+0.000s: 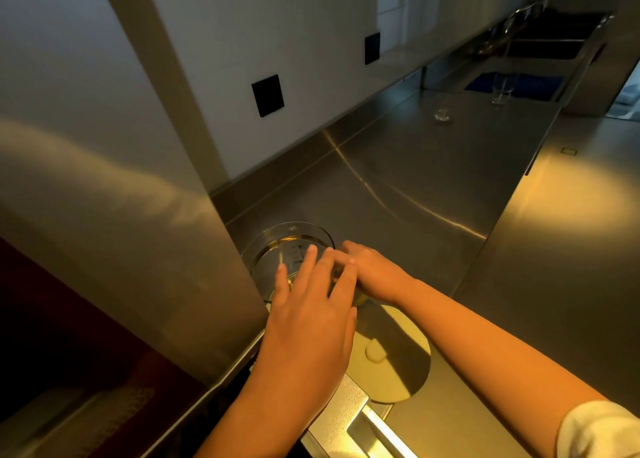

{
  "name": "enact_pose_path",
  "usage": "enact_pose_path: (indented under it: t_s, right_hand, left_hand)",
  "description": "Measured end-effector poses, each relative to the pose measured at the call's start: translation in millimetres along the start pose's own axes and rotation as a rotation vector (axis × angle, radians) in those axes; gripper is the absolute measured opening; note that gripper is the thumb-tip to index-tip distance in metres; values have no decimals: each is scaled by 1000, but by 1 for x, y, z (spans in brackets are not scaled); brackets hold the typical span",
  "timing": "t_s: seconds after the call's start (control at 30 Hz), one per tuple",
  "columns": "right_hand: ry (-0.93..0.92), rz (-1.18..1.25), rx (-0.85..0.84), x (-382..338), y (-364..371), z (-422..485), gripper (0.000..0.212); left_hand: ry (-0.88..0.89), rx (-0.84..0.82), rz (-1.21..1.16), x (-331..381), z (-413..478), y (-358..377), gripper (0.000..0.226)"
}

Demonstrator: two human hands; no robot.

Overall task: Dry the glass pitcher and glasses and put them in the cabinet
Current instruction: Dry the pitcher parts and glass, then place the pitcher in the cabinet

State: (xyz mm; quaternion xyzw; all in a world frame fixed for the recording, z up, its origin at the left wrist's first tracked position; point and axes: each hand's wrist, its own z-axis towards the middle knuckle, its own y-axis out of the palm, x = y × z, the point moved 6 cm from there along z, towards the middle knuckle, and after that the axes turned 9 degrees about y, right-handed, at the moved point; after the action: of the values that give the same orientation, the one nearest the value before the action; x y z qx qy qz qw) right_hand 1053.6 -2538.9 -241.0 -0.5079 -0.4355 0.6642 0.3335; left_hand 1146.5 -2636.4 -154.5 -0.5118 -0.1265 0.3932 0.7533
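left hand (311,322) over pitcher (273,249), right hand (375,272) gripping it

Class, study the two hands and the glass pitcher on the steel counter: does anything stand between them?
Nothing visible does. The left hand spreads directly above the mouth of the glass pitcher, and the right hand lies against its right side, though its grip is hidden.

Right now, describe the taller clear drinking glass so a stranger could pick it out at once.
Follow the long stainless steel counter to its far end, where a blue mat lies. Two clear glasses stand there; pick the taller glass at the mat's near edge, not the short tumbler standing apart on bare steel, nearer the camera.
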Motion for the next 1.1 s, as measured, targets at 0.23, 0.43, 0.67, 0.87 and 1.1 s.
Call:
enact_pose_path:
  t_s: [0.23, 0.43, 0.67, 0.87, 1.1]
  right_hand:
    - [10, -23, 82, -3, -8, -2, 18]
    - [50, -52, 144, -3, -29, -5, 29]
    - [112, -88, 205, -3, -66, -31, 34]
    - [228, -103, 223, -2, -105, -67, 42]
    - [363, -73, 297, -3, -143, -116, 40]
  left_hand:
    - [-13, -43, -21, 1, 1, 1, 75]
    - [-15, -90, -85, 2, 0, 1, 66]
    - [-49, -182, -283, 6, 1, -13, 59]
    - [-40, -218, -271, 15, 7, -24, 58]
    - [16, -104, -302, 30, 14, -46, 63]
